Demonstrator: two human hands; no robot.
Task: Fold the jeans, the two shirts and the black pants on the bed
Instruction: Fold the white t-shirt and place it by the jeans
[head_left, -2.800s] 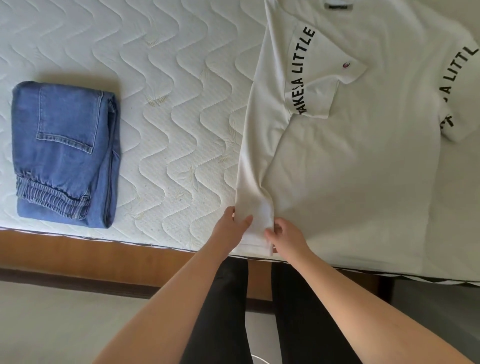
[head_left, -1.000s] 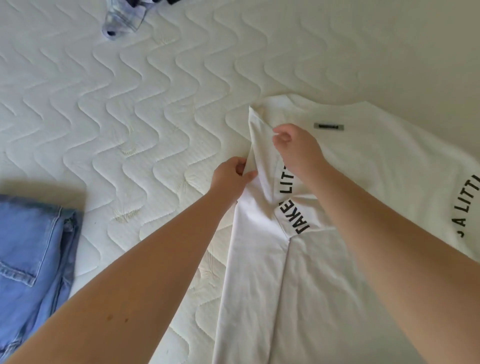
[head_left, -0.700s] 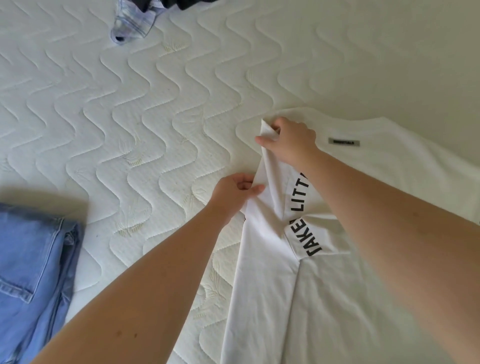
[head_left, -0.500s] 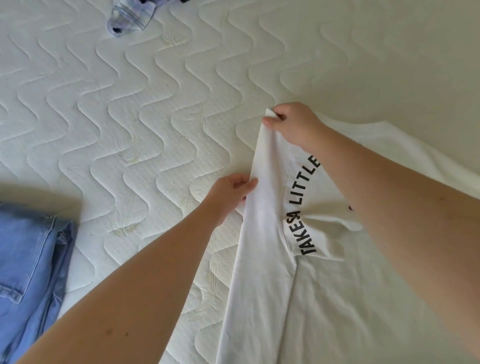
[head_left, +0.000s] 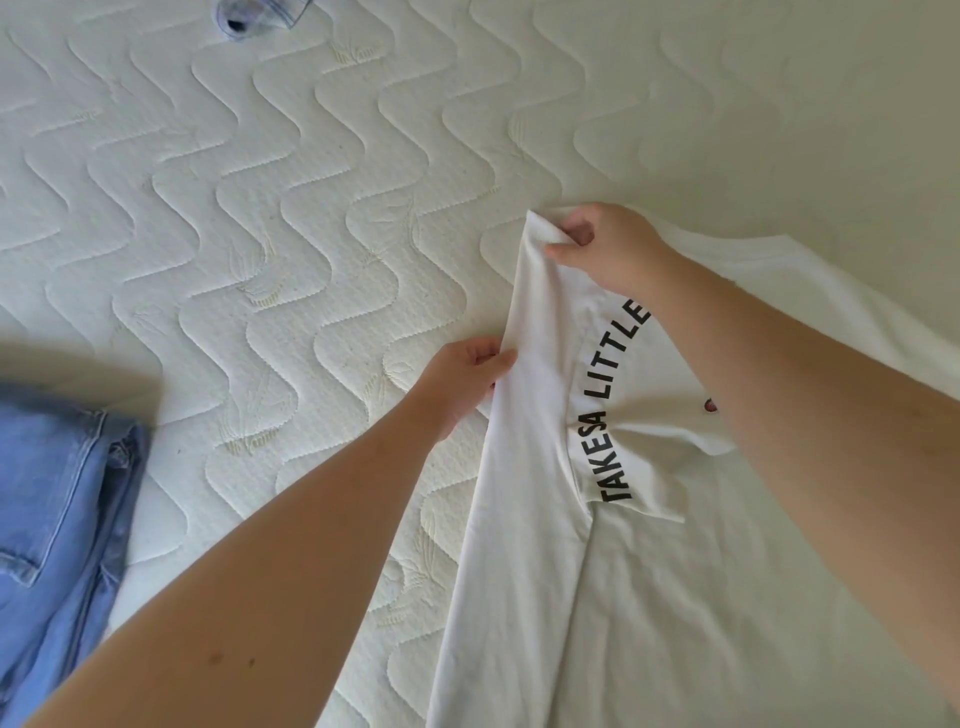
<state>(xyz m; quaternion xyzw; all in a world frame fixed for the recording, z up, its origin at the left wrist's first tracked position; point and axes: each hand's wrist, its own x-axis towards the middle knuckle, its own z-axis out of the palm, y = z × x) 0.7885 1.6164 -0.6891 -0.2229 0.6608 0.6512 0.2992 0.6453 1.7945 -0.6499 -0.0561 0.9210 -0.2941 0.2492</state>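
Because the fold line must stay straight, the right hand has its grip pinched on the shoulder corner of the white shirt, lifting it, while the left hand pinches the folded edge lower down; the sleeve lies tucked over the body, and the shirt sits on the bed, with the folded jeans apart at left

Only readable thing here is the black curved print on the folded-in sleeve of my white shirt: "TAKES A LITTLE", running up along the sleeve edge, with the last letter right at my wrist. There's a tiny red logo by my right arm, too small to read.
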